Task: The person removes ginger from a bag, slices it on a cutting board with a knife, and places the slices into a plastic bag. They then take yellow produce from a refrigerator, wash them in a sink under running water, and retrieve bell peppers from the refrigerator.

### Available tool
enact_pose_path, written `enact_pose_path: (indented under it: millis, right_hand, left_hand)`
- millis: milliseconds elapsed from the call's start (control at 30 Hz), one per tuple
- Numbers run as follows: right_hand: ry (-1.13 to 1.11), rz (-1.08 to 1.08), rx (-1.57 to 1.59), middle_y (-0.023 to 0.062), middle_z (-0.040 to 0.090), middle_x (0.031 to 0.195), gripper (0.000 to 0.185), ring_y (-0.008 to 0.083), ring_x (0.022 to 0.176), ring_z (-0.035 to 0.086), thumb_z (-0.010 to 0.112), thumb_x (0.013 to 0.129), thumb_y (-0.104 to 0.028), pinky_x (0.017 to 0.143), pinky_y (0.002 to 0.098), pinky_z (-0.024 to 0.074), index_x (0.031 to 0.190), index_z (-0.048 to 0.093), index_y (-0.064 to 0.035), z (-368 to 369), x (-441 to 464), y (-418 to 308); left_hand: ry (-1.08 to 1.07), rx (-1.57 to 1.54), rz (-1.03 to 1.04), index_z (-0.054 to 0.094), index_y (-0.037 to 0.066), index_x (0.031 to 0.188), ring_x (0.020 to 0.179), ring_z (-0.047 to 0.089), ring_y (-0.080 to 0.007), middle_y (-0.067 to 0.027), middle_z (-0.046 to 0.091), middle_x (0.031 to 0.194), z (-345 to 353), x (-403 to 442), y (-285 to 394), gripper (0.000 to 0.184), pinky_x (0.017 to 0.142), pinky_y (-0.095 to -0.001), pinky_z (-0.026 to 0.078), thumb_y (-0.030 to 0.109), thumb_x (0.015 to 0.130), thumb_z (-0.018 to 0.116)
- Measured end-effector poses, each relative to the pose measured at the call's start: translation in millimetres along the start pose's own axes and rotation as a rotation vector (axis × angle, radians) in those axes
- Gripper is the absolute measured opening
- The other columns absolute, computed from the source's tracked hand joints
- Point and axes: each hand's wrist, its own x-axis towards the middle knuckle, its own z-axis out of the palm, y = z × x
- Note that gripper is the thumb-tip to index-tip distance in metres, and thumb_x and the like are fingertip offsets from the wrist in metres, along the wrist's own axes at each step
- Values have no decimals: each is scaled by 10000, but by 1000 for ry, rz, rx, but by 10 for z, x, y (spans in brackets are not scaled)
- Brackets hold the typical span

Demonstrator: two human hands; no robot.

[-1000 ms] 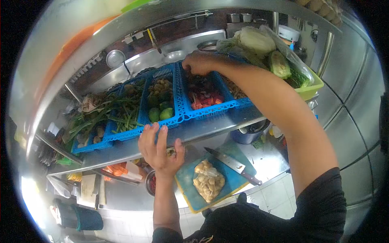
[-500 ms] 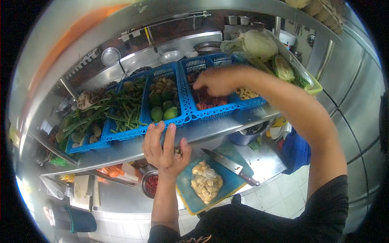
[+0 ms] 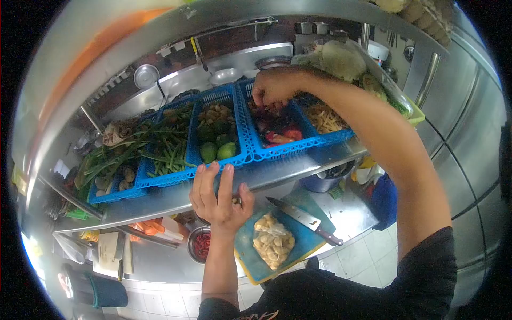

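Observation:
My right hand (image 3: pixel 274 88) reaches over the back of a blue plastic basket (image 3: pixel 277 153). Its fingers are curled down among dark red produce; what lies between them, if anything, is hidden. Red pepper pieces (image 3: pixel 288 134) show at the front of that basket. With fingers spread, my left hand (image 3: pixel 221 200) touches the front edge of the steel shelf (image 3: pixel 282 173), just below green limes (image 3: pixel 217 152). On the lower counter, a plastic bag of pale yellow chunks (image 3: pixel 273 242) lies on a green cutting board (image 3: pixel 250 266), beside a knife (image 3: pixel 306 218).
Long green beans (image 3: pixel 169 154) and leafy stalks fill the left baskets. Pale yellow strips (image 3: pixel 325 120) sit to the right, with a bagged cabbage (image 3: pixel 341 60) behind. Below the shelf stand a bowl of red chillies (image 3: pixel 201 244) and a blue pot (image 3: pixel 320 183).
My right hand has shifted toward the back of the basket and curled lower, leaving more of the red peppers in sight. My left hand stays at the shelf edge.

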Motion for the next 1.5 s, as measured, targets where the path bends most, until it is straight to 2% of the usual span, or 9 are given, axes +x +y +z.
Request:
enact_pose_path:
  millis: [67,267,400,733,833,1033,1333,1433,1500]
  right_hand:
    - [-54,138,214,125,675,787,322,257,642,633,598,688,-114,609,401,506,999,655,-54,-94,-122,-204]
    - [267,-301,-405,120,666,773,267,205,695,656,626,717,-128,554,355,534,967,655,-38,152,196,95]
    - [-378,118,405,100,672,851,247,193,655,658,648,741,-157,526,350,550,953,665,-32,-266,-188,-161]
    - [277,-15,-241,244,636,918,276,413,883,614,541,683,-60,792,453,491,932,656,-25,238,383,75]
    - [278,-12,-424,205,655,833,237,341,793,655,557,692,-52,688,430,527,908,654,-27,195,401,148]
    - [-26,148,-72,92,661,716,234,158,596,642,628,703,-81,481,327,528,931,667,-47,-96,148,59]
    - [-394,89,16,114,683,815,228,192,737,668,586,733,-140,606,330,545,921,685,-58,-229,-244,-395]
    - [-105,-102,-505,156,674,846,280,242,782,658,548,709,-137,661,394,513,941,679,-49,1,-11,-193]
    - [64,-81,-284,179,662,859,297,290,774,643,540,687,-134,680,428,487,936,670,-38,6,4,1]
  left_hand:
    - [4,2,-5,612,63,1108,1092,520,-362,-152,563,1159,7,-3,-2,383,917,-454,412,235,765,601]
    - [16,10,-14,617,97,1105,1110,514,-337,-123,559,1162,19,-7,-1,370,906,-415,401,240,765,596]
    - [17,15,-12,619,93,1104,1109,513,-340,-127,560,1160,23,-14,-8,370,910,-417,401,236,763,595]
    - [35,15,-1,618,87,1107,1105,513,-344,-128,560,1162,45,-28,-13,382,916,-415,401,219,749,599]
    - [38,5,-11,621,88,1102,1106,514,-339,-128,561,1159,37,-21,-5,377,914,-410,402,214,747,596]
    - [36,14,-16,628,93,1089,1112,513,-334,-126,563,1155,38,-15,-4,365,913,-405,400,219,748,590]
    - [26,21,-10,617,89,1107,1100,515,-346,-134,568,1140,30,-12,-9,373,907,-423,409,244,769,584]
    - [39,20,-4,610,90,1120,1093,517,-351,-137,569,1139,50,-26,-13,381,913,-427,408,252,777,580]
    - [39,21,1,614,89,1115,1088,521,-350,-136,569,1139,51,-25,-11,378,914,-426,408,250,775,579]
